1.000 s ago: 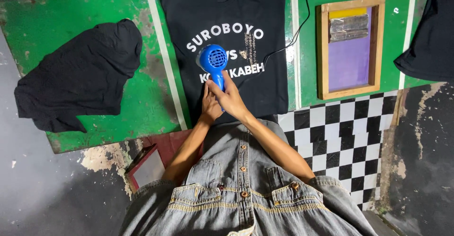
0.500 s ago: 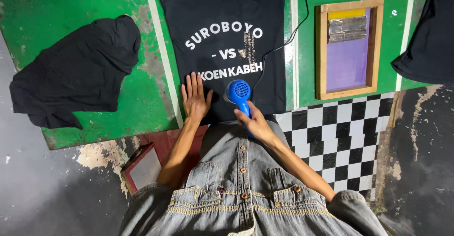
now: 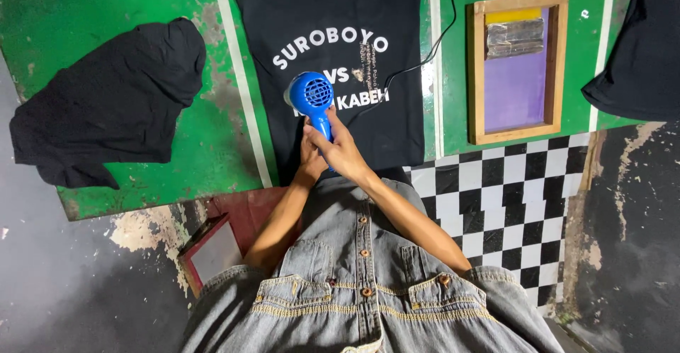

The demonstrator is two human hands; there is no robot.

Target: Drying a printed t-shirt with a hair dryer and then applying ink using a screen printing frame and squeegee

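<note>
A blue hair dryer (image 3: 311, 96) points down at a black T-shirt (image 3: 333, 13) with a white print, laid flat on a green table (image 3: 85, 13). My right hand (image 3: 345, 151) is wrapped around the dryer's handle. My left hand (image 3: 309, 156) sits against the handle's lower part, beside the right hand, over the shirt's bottom hem. The dryer's black cord (image 3: 432, 48) runs up and away across the shirt to the right.
A crumpled black shirt (image 3: 113, 101) lies on the table's left part. A wooden-framed printing screen (image 3: 517, 66) with purple mesh lies to the right, another black garment (image 3: 641, 48) beyond it. Checkered floor (image 3: 510, 183) and a reddish board (image 3: 212, 247) lie below.
The dryer moved left and up over the print's lower line. My left hand left its flat rest on the shirt and joined the right hand at the handle.
</note>
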